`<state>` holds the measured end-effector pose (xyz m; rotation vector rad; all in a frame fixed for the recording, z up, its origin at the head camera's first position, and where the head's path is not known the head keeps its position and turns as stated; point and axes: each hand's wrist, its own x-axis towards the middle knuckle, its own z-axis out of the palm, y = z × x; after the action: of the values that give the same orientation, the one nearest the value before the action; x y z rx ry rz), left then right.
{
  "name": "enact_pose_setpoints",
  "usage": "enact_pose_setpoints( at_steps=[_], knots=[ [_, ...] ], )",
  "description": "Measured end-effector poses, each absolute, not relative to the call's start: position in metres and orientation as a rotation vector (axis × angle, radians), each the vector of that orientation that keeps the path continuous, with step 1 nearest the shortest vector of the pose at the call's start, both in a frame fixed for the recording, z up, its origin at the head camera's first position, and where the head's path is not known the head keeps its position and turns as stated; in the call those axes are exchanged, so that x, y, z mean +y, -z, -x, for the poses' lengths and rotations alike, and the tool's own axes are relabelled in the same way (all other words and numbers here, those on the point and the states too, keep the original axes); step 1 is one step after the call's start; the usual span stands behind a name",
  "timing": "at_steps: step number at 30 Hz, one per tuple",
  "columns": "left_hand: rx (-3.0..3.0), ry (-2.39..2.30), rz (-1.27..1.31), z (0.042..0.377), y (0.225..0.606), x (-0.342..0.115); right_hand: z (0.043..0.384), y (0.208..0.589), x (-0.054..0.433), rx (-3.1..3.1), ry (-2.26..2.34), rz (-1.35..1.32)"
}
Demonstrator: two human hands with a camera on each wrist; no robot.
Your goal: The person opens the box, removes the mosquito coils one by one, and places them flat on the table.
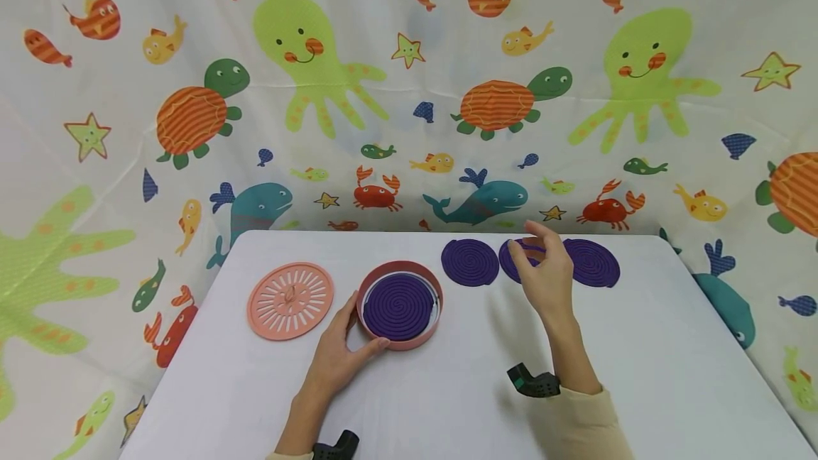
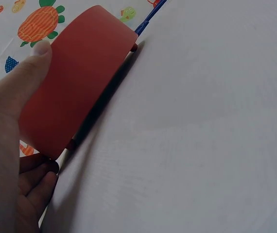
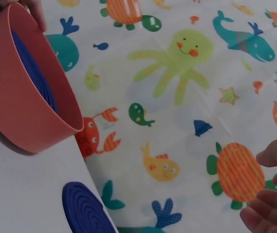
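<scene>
A round pink mosquito coil holder [image 1: 409, 344] stands on the table with a purple mosquito coil [image 1: 399, 307] lying inside. My left hand [image 1: 337, 353] grips the holder from its left and near side; in the left wrist view the thumb presses the wall [image 2: 80, 73] and the fingers reach under the lower edge. Raised above the middle of three other purple coils, my right hand [image 1: 548, 279] partly hides that coil [image 1: 509, 261]. Its fingers are bent loosely and apart, with nothing between them, as the right wrist view [image 3: 274, 194] also shows.
A pink slotted lid [image 1: 290, 300] lies left of the holder. Two more purple coils, one left [image 1: 469, 263] and one right [image 1: 594, 263], flank the middle one along the back of the white table [image 1: 460, 403]. Behind hangs a sea-animal curtain [image 1: 409, 105].
</scene>
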<state>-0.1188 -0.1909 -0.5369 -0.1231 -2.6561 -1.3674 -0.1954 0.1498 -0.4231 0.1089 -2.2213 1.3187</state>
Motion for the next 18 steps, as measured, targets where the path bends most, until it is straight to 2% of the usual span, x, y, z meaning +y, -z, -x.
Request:
enact_pose_setpoints(
  at_steps=[18],
  knots=[
    [-2.654, 1.372, 0.127, 0.119, 0.537, -0.192, 0.197, 0.426, 0.101, -2.249, -1.441, -0.203]
  ],
)
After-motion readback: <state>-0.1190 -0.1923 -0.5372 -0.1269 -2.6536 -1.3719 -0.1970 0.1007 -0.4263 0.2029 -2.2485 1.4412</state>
